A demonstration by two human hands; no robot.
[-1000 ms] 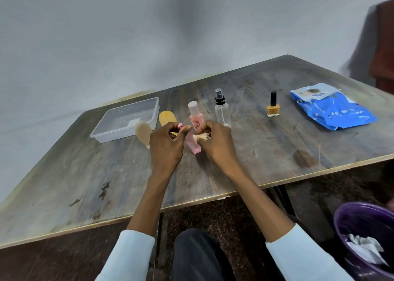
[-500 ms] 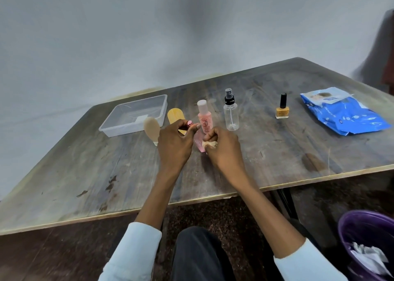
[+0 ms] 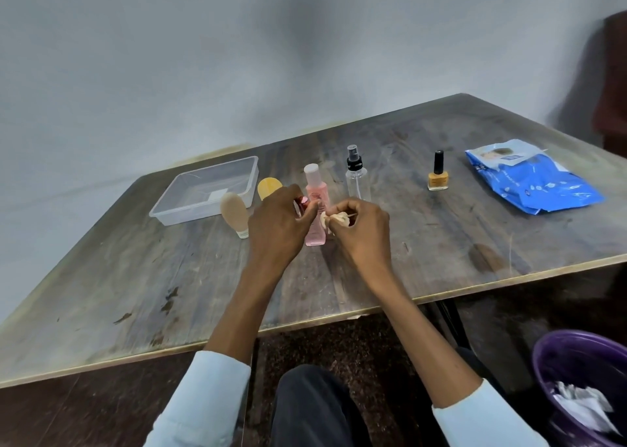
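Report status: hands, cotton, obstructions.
Left hand pinches small red item. Right hand pinches cotton wad on thin stick. Pink bottle upright close behind both hands.

A small red item (image 3: 302,205) is gripped by the left hand (image 3: 278,222), and a pale cotton wad (image 3: 334,219) is pinched by the right hand (image 3: 363,233) just beside it, in front of a pink bottle (image 3: 315,188). On the wooden counter (image 3: 441,243), a clear spray bottle (image 3: 357,178), a yellow nail polish bottle (image 3: 438,175) and a blue packet (image 3: 536,182) are seen to the right. A clear plastic box (image 3: 190,217) and a beige tube (image 3: 234,214) are seen to the left.
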